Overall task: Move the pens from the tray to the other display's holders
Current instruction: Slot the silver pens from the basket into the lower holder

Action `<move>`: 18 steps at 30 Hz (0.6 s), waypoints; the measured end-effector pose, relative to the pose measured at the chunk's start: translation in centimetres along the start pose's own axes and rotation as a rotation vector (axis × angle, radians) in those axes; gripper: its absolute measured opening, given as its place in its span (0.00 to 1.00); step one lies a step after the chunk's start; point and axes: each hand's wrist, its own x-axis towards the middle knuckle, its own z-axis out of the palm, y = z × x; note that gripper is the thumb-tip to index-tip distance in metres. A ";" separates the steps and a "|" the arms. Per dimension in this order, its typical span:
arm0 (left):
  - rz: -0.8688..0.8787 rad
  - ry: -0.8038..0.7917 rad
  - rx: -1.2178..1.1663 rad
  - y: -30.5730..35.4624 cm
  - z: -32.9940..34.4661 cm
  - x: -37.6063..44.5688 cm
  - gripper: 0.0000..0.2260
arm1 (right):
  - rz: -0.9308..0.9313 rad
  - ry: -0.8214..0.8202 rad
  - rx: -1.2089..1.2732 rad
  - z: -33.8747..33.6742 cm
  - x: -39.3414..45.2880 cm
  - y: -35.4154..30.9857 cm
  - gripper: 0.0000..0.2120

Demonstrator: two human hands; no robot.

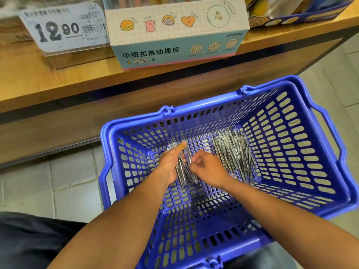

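While both hands reach down into a blue basket (pixel 303 144), the left hand (pixel 171 164) grips a bundle of clear pens (pixel 183 172), its fingers curled round them and its thumb lying straight along the top of the bundle. A tan plaster wraps the thumb (pixel 181 146) near its tip. The right hand (pixel 208 167) sits just beside the left, its fingers curled and its fingertips pinching one pen at the edge of that same bundle. The bundle runs from beyond the left thumb back toward the left wrist, with its near ends sticking out under the palm.

Just past the right hand, on its outer side, a larger pile of pens (pixel 233 152) lies on the basket floor, close to the knuckles but apart from the held bundle.

Beyond both hands, a wooden shelf (pixel 58 82) carries a pastel box (pixel 174 33) printed with small cartoon shapes. Farther to the left-hand side on that shelf stands a price tag (pixel 64 28) reading 12.90. Grey floor tiles (pixel 68 183) show beside the left forearm.
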 end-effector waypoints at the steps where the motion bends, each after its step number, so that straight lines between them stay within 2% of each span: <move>1: -0.002 -0.013 -0.025 0.0 0.0 -0.1 0.33 | -0.024 -0.014 0.004 0.4 -0.4 -0.2 0.08; 3: 0.004 -0.031 -0.046 0.1 0.0 -0.1 0.39 | -0.063 -0.021 -0.004 1.1 -0.8 -0.4 0.07; 4: 0.009 -0.031 -0.046 0.0 0.1 -0.1 0.39 | -0.076 -0.023 0.008 1.2 -0.9 -0.5 0.06; 8: 0.017 0.048 -0.047 -0.1 0.1 0.1 0.25 | -0.022 0.019 0.082 0.3 0.2 -0.2 0.10; 12: -0.011 0.073 -0.065 0.0 -0.1 0.2 0.19 | 0.251 0.271 -0.250 -2.4 2.0 3.3 0.04; 13: -0.010 0.073 -0.071 0.0 -0.1 0.2 0.19 | 0.329 0.308 -0.344 -2.9 2.2 4.4 0.06; 15: -0.016 0.079 -0.075 0.0 -0.1 0.2 0.18 | 0.439 0.313 -0.467 -3.2 2.1 6.1 0.11; 18: -0.022 0.071 -0.087 0.0 -0.1 0.2 0.17 | 0.480 0.246 -0.594 -2.7 2.2 7.3 0.15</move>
